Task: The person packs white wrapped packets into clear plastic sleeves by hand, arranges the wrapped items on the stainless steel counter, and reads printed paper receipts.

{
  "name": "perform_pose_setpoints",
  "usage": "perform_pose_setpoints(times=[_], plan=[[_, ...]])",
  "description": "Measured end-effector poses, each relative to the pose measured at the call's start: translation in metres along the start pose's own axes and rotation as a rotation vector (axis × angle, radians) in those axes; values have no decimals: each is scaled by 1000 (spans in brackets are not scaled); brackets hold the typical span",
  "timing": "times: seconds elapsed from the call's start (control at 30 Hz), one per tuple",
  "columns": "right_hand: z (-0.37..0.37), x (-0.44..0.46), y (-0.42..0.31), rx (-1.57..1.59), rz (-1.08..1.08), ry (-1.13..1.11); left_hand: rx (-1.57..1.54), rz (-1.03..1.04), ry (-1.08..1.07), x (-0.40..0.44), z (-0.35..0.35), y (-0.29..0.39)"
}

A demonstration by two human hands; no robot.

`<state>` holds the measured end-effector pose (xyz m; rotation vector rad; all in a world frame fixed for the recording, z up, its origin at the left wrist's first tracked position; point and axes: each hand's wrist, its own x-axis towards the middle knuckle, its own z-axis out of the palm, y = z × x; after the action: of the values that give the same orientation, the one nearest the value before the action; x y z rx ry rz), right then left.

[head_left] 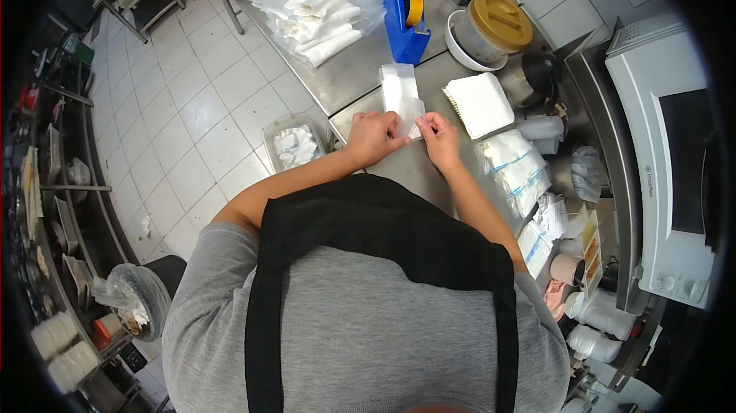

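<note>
Both my hands are at the edge of the steel table, at a small clear plastic bag (412, 109). My left hand (373, 139) has its fingers curled, with thumb and fingertips closed on the bag's near left side. On the right side, my right hand (439, 142) pinches the bag's near edge. A folded white napkin (399, 85) lies just beyond my fingers, partly under the plastic; whether it is inside the bag I cannot tell. Farther off is a pile of white rolled napkins in clear bags (314, 18).
A blue tape dispenser (408, 26) stands beyond my hands. To the right are a spiral notepad (481, 105), packs of plastic bags (515, 172), a tub with a mustard-coloured lid (500, 22) and a microwave (675, 160). A container of wrapped pieces (274, 136) sits at left.
</note>
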<state>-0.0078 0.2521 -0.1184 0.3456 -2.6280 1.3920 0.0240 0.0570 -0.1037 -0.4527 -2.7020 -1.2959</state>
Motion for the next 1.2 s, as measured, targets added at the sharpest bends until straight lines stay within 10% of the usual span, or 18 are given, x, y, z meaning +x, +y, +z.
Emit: perform_pose_setpoints(times=[0.53, 1.2], plan=[[17, 33, -18, -526, 124, 62, 395, -269, -214, 38, -8, -2], [31, 77, -28, -377, 273, -203, 206, -410, -26, 48, -20, -19]])
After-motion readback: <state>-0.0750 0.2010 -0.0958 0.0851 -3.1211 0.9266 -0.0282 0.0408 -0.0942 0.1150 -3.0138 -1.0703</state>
